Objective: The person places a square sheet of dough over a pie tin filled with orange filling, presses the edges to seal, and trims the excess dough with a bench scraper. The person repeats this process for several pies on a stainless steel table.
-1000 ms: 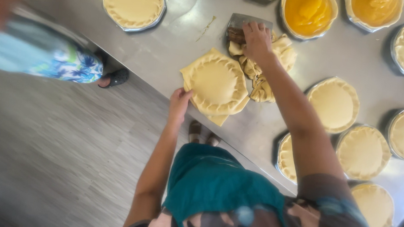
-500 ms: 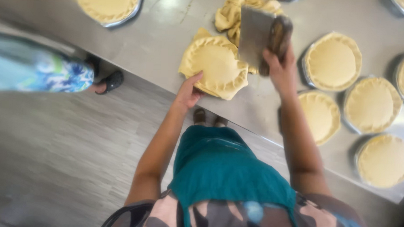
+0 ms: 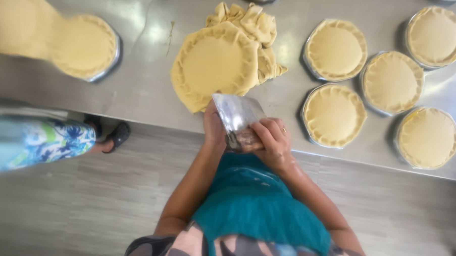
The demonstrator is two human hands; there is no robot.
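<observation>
While right hand [image 3: 273, 142] fingers clasp its handle, the metal scraper [image 3: 237, 118] blade points up-left toward the untrimmed pie [image 3: 215, 67].

A long stainless-steel table [image 3: 138, 97] gleams with reflected light above a grey wood-grain floor [image 3: 58, 208].

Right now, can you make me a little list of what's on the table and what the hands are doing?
right hand: holds a metal scraper
left hand: at the edge of the untrimmed pie, behind the scraper
dough scraps: piled behind that pie
trimmed pies: five in tins on the right, one on the left
table: shiny metal
nearby person: patterned clothing, dark sandal
</observation>
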